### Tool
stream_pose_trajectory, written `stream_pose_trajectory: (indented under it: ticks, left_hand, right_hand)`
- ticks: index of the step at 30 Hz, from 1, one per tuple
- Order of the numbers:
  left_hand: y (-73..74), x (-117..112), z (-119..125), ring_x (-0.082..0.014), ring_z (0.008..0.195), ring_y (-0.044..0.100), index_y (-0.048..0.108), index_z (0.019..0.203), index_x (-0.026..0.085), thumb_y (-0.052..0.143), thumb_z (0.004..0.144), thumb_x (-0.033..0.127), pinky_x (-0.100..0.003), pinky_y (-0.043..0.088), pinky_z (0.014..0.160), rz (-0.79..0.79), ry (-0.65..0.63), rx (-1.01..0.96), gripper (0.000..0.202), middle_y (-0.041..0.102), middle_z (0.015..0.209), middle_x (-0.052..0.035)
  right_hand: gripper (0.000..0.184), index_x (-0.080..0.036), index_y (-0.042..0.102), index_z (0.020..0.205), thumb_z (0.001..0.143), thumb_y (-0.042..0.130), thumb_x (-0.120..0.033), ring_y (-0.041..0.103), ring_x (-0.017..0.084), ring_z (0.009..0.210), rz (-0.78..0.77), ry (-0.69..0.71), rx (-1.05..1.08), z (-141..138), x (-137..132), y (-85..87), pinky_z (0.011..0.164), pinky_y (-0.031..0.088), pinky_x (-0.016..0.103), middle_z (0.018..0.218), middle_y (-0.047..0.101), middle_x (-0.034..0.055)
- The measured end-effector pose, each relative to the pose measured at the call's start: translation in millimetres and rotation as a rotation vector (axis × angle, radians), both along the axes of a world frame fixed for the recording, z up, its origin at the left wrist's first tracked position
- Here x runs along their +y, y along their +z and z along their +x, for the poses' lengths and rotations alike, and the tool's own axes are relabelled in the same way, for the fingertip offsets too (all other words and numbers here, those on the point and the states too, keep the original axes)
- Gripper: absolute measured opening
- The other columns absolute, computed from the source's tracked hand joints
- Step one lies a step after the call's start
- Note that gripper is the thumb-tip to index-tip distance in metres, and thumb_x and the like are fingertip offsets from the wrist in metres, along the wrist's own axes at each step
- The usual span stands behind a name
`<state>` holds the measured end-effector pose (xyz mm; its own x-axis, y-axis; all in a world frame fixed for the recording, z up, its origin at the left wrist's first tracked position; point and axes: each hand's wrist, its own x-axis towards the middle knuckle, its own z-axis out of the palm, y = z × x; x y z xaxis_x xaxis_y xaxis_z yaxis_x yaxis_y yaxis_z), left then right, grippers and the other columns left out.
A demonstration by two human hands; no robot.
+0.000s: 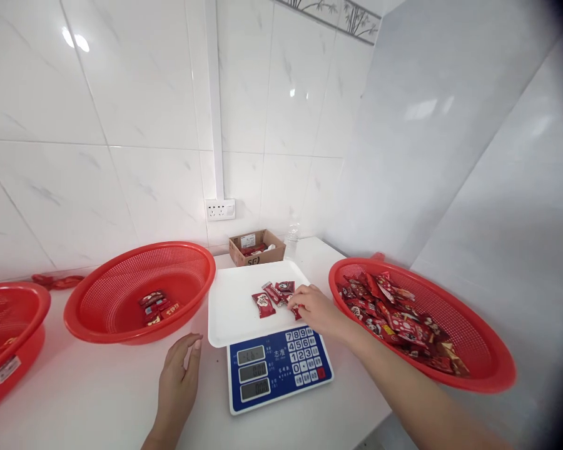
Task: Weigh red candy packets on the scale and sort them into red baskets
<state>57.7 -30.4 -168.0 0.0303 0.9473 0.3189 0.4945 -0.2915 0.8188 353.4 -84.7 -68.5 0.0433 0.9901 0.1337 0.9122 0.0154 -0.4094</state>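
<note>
A blue electronic scale (281, 369) with a white weighing tray (234, 306) stands on the white counter. Several red candy packets (274, 294) lie on the tray. My right hand (314, 309) rests on the tray's right side, its fingers curled over a red packet beside the others. My left hand (181, 375) lies flat on the counter left of the scale, fingers loosely apart and holding nothing.
A red mesh basket (478, 362) full of red packets sits at the right. Another red basket (98, 312) at the left holds a few packets, with a third (9, 312) at the far left. A small cardboard box (256, 247) and a wall socket (220, 209) are behind.
</note>
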Motion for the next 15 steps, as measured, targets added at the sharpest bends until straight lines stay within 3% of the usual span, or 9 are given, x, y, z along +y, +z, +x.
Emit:
stream_pose_trajectory:
  ticks: [6, 11, 15]
  left_hand:
    - [2.1, 0, 0, -0.0281, 0.104, 0.056, 0.062, 0.097, 0.022, 0.043, 0.079, 0.053, -0.043, 0.049, 0.084, -0.045, 0.007, 0.004, 0.041, 0.063, 0.109, -0.0092]
    - [4.2, -1, -1, -0.0281, 0.102, 0.057, 0.062, 0.098, 0.022, 0.042, 0.079, 0.053, -0.043, 0.050, 0.081, -0.046, 0.019, -0.009, 0.041, 0.064, 0.108, -0.0091]
    - [4.6, -1, -1, -0.0282, 0.103, 0.057, 0.062, 0.099, 0.022, 0.042, 0.079, 0.053, -0.042, 0.051, 0.080, -0.053, 0.022, -0.013, 0.041, 0.063, 0.109, -0.0091]
  right_hand:
    - [0.046, -0.019, 0.058, 0.120, 0.081, 0.035, -0.008, 0.045, 0.022, 0.109, 0.017, -0.126, -0.036, 12, 18, -0.9, 0.093, 0.036, 0.035, 0.120, 0.057, 0.0073]
    - [0.047, -0.020, 0.055, 0.123, 0.081, 0.037, -0.009, 0.048, 0.021, 0.109, -0.011, -0.090, -0.033, -2, 25, -8.5, 0.091, 0.038, 0.033, 0.121, 0.058, 0.0053]
    - [0.049, -0.021, 0.055, 0.122, 0.079, 0.038, -0.006, 0.045, 0.021, 0.111, 0.060, -0.071, -0.018, -20, 19, -3.2, 0.093, 0.037, 0.034, 0.121, 0.056, 0.0059]
